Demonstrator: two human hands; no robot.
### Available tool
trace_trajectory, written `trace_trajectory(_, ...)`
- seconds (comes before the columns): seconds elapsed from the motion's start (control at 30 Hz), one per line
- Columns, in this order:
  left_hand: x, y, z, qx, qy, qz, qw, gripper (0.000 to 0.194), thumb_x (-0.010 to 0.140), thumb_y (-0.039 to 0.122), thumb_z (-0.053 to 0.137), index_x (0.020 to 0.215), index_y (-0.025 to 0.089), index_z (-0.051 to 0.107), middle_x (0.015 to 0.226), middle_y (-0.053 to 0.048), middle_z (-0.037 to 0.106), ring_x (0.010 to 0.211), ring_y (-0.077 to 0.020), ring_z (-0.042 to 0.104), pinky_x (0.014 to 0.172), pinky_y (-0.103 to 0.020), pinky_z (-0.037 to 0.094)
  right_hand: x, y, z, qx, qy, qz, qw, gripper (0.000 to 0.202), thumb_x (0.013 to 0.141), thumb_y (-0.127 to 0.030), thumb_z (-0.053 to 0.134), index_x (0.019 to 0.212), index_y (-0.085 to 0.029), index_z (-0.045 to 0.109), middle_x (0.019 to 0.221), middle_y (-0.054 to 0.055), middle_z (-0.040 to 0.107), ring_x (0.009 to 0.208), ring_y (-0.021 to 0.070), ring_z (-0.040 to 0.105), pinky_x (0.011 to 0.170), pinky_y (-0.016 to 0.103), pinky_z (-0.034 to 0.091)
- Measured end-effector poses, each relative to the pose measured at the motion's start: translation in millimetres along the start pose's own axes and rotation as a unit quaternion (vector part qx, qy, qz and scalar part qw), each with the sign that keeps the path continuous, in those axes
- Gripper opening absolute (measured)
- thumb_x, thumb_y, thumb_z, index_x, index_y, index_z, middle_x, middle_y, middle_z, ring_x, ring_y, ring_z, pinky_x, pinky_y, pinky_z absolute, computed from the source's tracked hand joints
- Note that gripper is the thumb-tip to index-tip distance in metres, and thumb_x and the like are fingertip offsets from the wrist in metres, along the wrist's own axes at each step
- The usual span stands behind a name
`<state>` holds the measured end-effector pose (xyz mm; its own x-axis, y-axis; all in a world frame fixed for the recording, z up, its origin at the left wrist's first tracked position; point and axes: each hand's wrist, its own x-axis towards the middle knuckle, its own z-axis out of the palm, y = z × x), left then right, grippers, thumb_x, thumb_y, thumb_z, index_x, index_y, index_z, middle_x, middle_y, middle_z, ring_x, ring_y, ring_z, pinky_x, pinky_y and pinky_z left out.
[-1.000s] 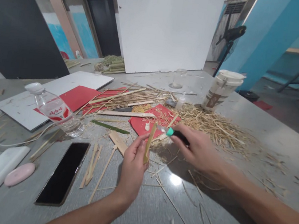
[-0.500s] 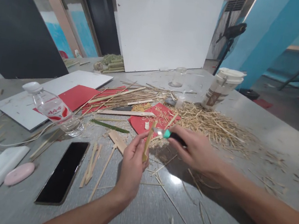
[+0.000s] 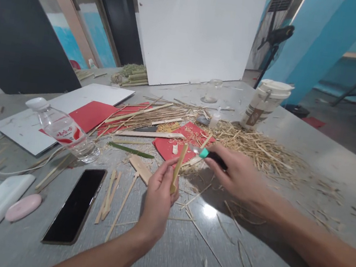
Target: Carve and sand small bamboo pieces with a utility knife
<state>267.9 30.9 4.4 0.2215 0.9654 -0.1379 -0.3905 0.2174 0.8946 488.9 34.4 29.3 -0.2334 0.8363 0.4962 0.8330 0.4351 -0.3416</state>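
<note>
My left hand (image 3: 160, 188) is closed around the lower part of a short yellowish bamboo strip (image 3: 179, 166), which points up and away from me. In my right hand (image 3: 236, 172) is a knife (image 3: 206, 154) with a black and green handle. Its blade points left toward the strip's upper end, with a small gap between them. Beneath and beyond the hands lies a red sheet (image 3: 163, 148) strewn with pale shavings. A flat piece of wood (image 3: 140, 169) rests on the table just left of my left hand.
A phone (image 3: 74, 207), a water bottle (image 3: 63, 131) and a pink oval case (image 3: 23, 208) lie to the left. Straw-like strips (image 3: 254, 150) are heaped at the right, before a tall cup (image 3: 266, 105). A glass jar (image 3: 212, 92) stands farther back.
My right hand has drawn the knife slightly right, so its blade has come away from the bamboo strip. My left hand has barely moved.
</note>
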Motion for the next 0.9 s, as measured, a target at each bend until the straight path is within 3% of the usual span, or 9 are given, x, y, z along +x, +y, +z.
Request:
trace_trajectory(0.1, 0, 1, 0.3, -0.003, -0.004, -0.004, 1.0, 0.039, 0.104, 0.05, 0.066, 0.132, 0.023, 0.07, 0.058, 0.011, 0.03, 0.048, -0.0072, 0.019, 0.045, -0.021, 0.019, 2, 2, -4, 0.017, 0.003, -0.029, 0.999, 0.025, 0.113, -0.043, 0.049, 0.114, -0.02, 0.061, 0.091, 0.004, 0.07, 0.074, 0.015, 0.062, 0.068, 0.029, 0.041)
trace_trajectory(0.23, 2, 2, 0.1, -0.017, -0.005, 0.008, 1.0, 0.039, 0.103, 0.05, 0.066, 0.13, 0.022, 0.069, 0.056, 0.011, 0.029, 0.047, -0.0074, 0.018, 0.046, -0.021, 0.018, 1, -5, -1, 0.058, -0.113, -0.148, 0.981, 0.025, 0.113, -0.041, 0.047, 0.114, -0.02, 0.062, 0.095, 0.005, 0.07, 0.081, 0.0159, 0.064, 0.07, 0.029, 0.042)
trace_trajectory(0.3, 2, 1, 0.1, -0.014, -0.004, 0.013, 1.0, 0.039, 0.103, 0.05, 0.067, 0.129, 0.022, 0.07, 0.056, 0.011, 0.029, 0.047, -0.0075, 0.018, 0.045, -0.021, 0.018, 0, -5, 1, 0.053, -0.106, -0.118, 0.986, 0.027, 0.113, -0.042, 0.047, 0.114, -0.02, 0.063, 0.096, 0.006, 0.071, 0.082, 0.0171, 0.065, 0.07, 0.03, 0.042)
trace_trajectory(0.4, 0, -1, 0.3, 0.007, 0.0, 0.003, 1.0, 0.04, 0.103, 0.051, 0.067, 0.131, 0.023, 0.071, 0.058, 0.01, 0.03, 0.047, -0.0077, 0.019, 0.045, -0.021, 0.019, 1, 0, 0, 0.02, -0.013, -0.009, 1.0, 0.029, 0.112, -0.045, 0.048, 0.112, -0.021, 0.063, 0.089, 0.005, 0.071, 0.073, 0.0174, 0.063, 0.067, 0.031, 0.041)
trace_trajectory(0.47, -1, -2, 0.6, 0.018, 0.002, -0.01, 1.0, 0.04, 0.103, 0.051, 0.067, 0.131, 0.023, 0.072, 0.058, 0.01, 0.031, 0.047, -0.0076, 0.021, 0.045, -0.021, 0.02, 1, 3, -2, 0.013, 0.017, 0.01, 1.0, 0.026, 0.112, -0.044, 0.049, 0.112, -0.021, 0.062, 0.087, 0.004, 0.07, 0.07, 0.0165, 0.061, 0.066, 0.03, 0.04)
trace_trajectory(0.6, -1, 0, 0.6, 0.002, -0.001, -0.003, 1.0, 0.039, 0.103, 0.05, 0.066, 0.131, 0.023, 0.07, 0.059, 0.01, 0.033, 0.047, -0.007, 0.021, 0.045, -0.021, 0.019, 1, -3, -2, 0.062, -0.075, -0.131, 0.987, 0.023, 0.112, -0.039, 0.049, 0.117, -0.021, 0.061, 0.094, 0.004, 0.07, 0.076, 0.0148, 0.062, 0.069, 0.029, 0.042)
trace_trajectory(0.67, 0, 1, 0.3, -0.003, 0.0, 0.003, 1.0, 0.038, 0.103, 0.049, 0.066, 0.132, 0.023, 0.069, 0.058, 0.01, 0.033, 0.047, -0.0071, 0.021, 0.045, -0.022, 0.019, 0, -7, 0, 0.07, -0.109, -0.162, 0.978, 0.024, 0.113, -0.04, 0.048, 0.118, -0.021, 0.062, 0.097, 0.005, 0.07, 0.079, 0.0151, 0.063, 0.07, 0.029, 0.042)
trace_trajectory(0.83, 0, 2, 0.5, 0.001, -0.003, 0.004, 1.0, 0.037, 0.104, 0.049, 0.066, 0.13, 0.023, 0.071, 0.058, 0.01, 0.031, 0.047, -0.0069, 0.02, 0.045, -0.022, 0.019, 0, 0, -2, 0.015, 0.0, -0.019, 1.0, 0.027, 0.113, -0.043, 0.049, 0.115, -0.02, 0.063, 0.092, 0.004, 0.071, 0.073, 0.0158, 0.063, 0.067, 0.03, 0.04)
trace_trajectory(0.9, 0, 1, 0.7, -0.004, -0.012, -0.005, 1.0, 0.036, 0.104, 0.048, 0.066, 0.129, 0.023, 0.071, 0.057, 0.01, 0.031, 0.047, -0.007, 0.02, 0.045, -0.023, 0.018, 0, 4, -4, 0.015, 0.016, -0.007, 1.0, 0.026, 0.113, -0.043, 0.05, 0.115, -0.02, 0.062, 0.092, 0.004, 0.072, 0.073, 0.0153, 0.063, 0.067, 0.03, 0.041)
